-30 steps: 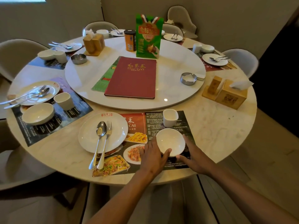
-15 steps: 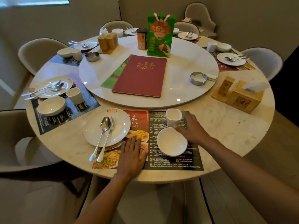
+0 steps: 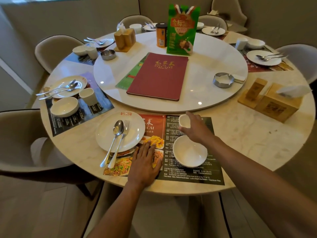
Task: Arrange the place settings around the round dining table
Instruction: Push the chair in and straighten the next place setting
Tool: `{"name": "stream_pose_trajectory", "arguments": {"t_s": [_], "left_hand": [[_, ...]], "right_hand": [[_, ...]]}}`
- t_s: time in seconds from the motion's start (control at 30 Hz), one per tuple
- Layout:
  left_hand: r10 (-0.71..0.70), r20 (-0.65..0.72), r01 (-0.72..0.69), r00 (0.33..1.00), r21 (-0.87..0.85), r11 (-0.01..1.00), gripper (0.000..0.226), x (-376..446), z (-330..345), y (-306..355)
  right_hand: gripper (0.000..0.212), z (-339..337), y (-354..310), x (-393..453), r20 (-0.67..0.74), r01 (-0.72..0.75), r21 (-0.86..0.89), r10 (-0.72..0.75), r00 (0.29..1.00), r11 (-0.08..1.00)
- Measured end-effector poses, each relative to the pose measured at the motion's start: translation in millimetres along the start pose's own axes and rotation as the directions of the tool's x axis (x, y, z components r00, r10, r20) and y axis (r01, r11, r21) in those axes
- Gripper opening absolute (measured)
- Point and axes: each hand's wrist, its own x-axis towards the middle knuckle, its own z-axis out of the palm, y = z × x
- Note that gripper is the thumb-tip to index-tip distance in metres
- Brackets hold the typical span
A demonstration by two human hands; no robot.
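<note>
I am seeing the small white cup (image 3: 185,121) just below the middle of the frame, standing on the printed placemat (image 3: 188,170) at the near edge of the table (image 3: 257,134). My right hand (image 3: 197,130) is gripping it, thumb curling against the cup's near side and fingers reaching round its far side. The white bowl (image 3: 190,151) is sitting just below the cup, close under the right wrist. My left hand (image 3: 145,162) is lying flat with straight fingers on the placemat's food pictures, holding nothing, fingertips nearly touching the white plate (image 3: 135,127) to the left. A spoon (image 3: 114,140) and fork (image 3: 121,140) are resting side by side across that plate, their handles sticking out over its lower rim.

Further out, the round turntable (image 3: 205,66) is filling the middle of the frame, carrying a red menu (image 3: 157,76), a green carton (image 3: 181,30), an orange can (image 3: 161,37) and two metal ashtrays (image 3: 223,79). At the left of the frame another setting is showing a plate with cutlery (image 3: 68,84), a cup and a bowl. A wooden tissue box (image 3: 277,104) is standing at the right.
</note>
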Motion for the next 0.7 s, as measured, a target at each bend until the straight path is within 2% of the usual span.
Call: {"name": "stream_pose_trajectory", "arguments": {"t_s": [0.1,0.17,0.23,0.27,0.33,0.4,0.53,0.63,0.7], "left_hand": [[0.008,-0.009,-0.008,1.000,-0.019,1.000,0.067,-0.4,0.5,-1.3],[0.014,-0.015,-0.014,1.000,-0.035,0.999,0.068,-0.1,1.1,-2.5],[0.008,-0.024,-0.010,1.000,-0.059,0.998,0.069,0.6,1.1,-1.8],[-0.003,-0.029,0.000,1.000,-0.096,0.995,0.069,1.4,0.3,1.5],[-0.005,-0.014,0.001,1.000,-0.284,0.959,0.064,4.3,-5.1,17.3],[0.061,0.053,-0.030,0.997,-0.461,0.887,0.056,5.9,-12.8,41.9],[0.070,0.091,-0.010,0.993,-0.535,0.845,0.050,6.3,-17.1,67.7],[0.091,0.108,-0.009,0.990,-0.595,0.804,0.054,11.1,-24.1,55.8],[0.118,0.115,-0.017,0.986,-0.641,0.767,0.061,11.2,-41.7,44.7]], "right_hand": [[0.086,-4.9,4.9,-13.2,-0.042,-0.048,0.044,0.050,0.998,0.998],[0.075,-6.9,17.2,-30.9,-0.114,-0.076,0.027,0.079,0.990,0.997],[0.061,-5.7,32.5,-53.5,-0.123,-0.086,0.031,0.089,0.988,0.996],[0.055,-4.3,39.0,-64.6,-0.108,-0.081,0.057,0.086,0.990,0.995],[0.047,-0.1,45.0,-85.8,-0.087,-0.075,0.128,0.087,0.992,0.989],[0.043,8.5,44.5,-101.0,-0.105,-0.076,0.192,0.098,0.990,0.978],[0.044,18.5,31.6,-112.7,-0.154,-0.117,0.257,0.160,0.975,0.959],[0.045,21.6,19.5,-115.0,-0.135,-0.146,0.216,0.178,0.975,0.965],[0.047,25.4,8.7,-117.6,-0.238,-0.171,0.113,0.193,0.952,0.979]]}}
